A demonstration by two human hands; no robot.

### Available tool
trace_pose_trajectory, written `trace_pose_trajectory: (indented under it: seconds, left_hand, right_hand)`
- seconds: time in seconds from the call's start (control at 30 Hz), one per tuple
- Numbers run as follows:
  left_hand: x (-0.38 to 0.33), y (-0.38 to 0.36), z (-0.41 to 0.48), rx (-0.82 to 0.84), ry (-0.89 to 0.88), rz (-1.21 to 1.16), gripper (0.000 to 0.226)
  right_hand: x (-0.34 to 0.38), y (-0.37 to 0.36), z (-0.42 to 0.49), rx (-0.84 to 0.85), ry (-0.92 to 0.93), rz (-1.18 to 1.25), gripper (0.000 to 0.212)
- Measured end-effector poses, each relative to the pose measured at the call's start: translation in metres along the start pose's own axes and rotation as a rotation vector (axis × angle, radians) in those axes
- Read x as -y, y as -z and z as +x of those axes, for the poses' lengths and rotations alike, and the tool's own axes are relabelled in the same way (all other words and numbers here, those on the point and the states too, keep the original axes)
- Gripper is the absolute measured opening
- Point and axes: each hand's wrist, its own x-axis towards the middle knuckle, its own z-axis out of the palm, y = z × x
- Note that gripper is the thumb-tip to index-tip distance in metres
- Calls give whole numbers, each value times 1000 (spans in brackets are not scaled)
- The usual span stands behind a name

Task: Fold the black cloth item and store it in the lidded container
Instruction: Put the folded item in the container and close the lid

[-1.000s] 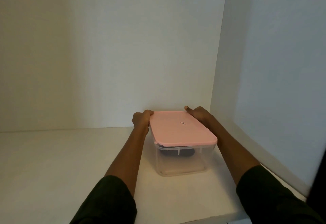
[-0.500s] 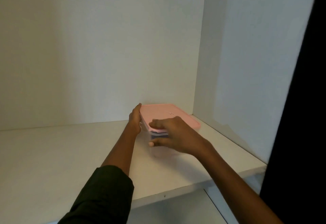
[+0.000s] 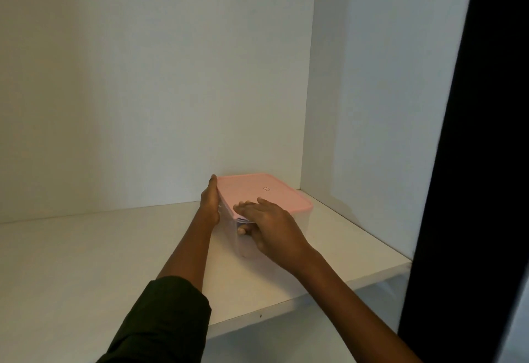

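A clear plastic container point(image 3: 302, 224) with a pink lid point(image 3: 263, 191) stands on the white shelf point(image 3: 86, 262), near the back right corner. My left hand point(image 3: 210, 203) lies flat against the container's left side, fingers along the lid's edge. My right hand point(image 3: 270, 226) grips the near left corner, fingers on top of the lid and thumb under its rim. The black cloth item is hidden from me behind my right hand.
The shelf sits in a white cupboard with a back wall point(image 3: 143, 90) and a right side wall point(image 3: 372, 105). A dark door edge point(image 3: 458, 162) stands at the right. The shelf's front edge point(image 3: 286, 309) runs below my arms.
The container now sits further back toward the corner. My right hand came off the lid's far right edge and took the near left corner. My view has pulled back and shifted left.
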Motion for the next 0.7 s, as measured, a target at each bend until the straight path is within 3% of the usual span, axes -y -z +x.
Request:
trace_pose_trajectory:
  seconds: [0.07, 0.17, 0.27, 0.5, 0.7]
  left_hand:
    - [4, 2, 8, 6, 17, -10, 71]
    - [-1, 1, 1, -17, 6, 3, 59]
    - [2, 1, 11, -40, -13, 13, 55]
    - [4, -4, 19, -53, 0, -17, 65]
    - [12, -14, 26, -81, -11, 85, 71]
  right_hand:
    - [-1, 4, 1, 51, -5, 42, 44]
    - [-8, 17, 1, 144, -49, 89, 58]
    - [-27, 31, -2, 237, -104, -46, 70]
    - [-54, 31, 0, 248, -79, -269, 64]
    - [-106, 43, 16, 242, -177, -283, 61]
